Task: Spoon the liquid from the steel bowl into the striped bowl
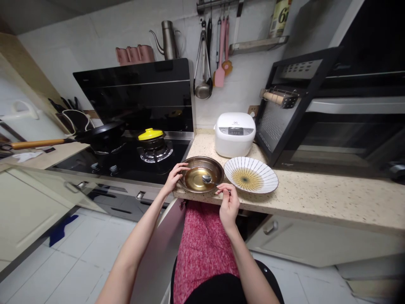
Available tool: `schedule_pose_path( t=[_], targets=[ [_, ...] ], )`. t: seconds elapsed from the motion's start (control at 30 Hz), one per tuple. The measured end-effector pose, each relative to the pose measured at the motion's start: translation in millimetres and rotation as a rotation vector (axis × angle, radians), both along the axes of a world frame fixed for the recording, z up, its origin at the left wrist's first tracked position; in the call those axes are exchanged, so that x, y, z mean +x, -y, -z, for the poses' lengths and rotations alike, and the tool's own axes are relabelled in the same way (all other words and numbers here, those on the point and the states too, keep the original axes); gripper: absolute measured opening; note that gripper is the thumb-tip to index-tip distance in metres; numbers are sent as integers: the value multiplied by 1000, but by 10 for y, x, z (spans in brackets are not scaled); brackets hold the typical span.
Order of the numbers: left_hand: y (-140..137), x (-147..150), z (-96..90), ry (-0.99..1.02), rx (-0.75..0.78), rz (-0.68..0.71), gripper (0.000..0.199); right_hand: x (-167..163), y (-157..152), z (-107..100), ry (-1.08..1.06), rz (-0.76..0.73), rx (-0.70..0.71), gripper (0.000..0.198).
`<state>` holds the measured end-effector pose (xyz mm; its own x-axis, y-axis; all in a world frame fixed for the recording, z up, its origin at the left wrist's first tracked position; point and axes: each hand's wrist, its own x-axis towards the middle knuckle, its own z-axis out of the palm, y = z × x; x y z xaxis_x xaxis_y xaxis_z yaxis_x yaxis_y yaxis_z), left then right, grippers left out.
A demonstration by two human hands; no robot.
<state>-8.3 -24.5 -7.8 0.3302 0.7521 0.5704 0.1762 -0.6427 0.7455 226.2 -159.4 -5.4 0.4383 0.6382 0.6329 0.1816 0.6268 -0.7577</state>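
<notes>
A round metal bowl (218,171) sits at the front of the speckled counter, with a shallow yellowish liquid (196,179) inside. My left hand (174,178) holds the bowl's left rim, fingers reaching over the edge. In my right hand (229,202) is a metal spoon (207,179), pinched by its handle; its head is over the bowl, and I cannot tell whether it touches the liquid. Just right of the bowl lies a white plate (268,177) with dark radiating lines and a yellow-brown centre.
A white rice cooker (235,141) stands behind the plate. Left is a gas hob with a yellow-lidded pot (150,134) and a black wok (104,135), its wooden handle pointing left. A black rack (268,114) and an oven (348,139) stand right. An open cabinet door (164,245) is below.
</notes>
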Motion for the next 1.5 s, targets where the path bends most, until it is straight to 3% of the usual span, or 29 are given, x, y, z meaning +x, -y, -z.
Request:
schedule_pose_path(
  t=[0.67,1.5],
  targets=[
    [3,-6,-2,-13,-8,-3,39,-38,-124,57,-18,-53,-139,33],
    [-5,-9,12,3,-6,3,40,-29,-89,177,-98,-27,-35,30]
  ],
)
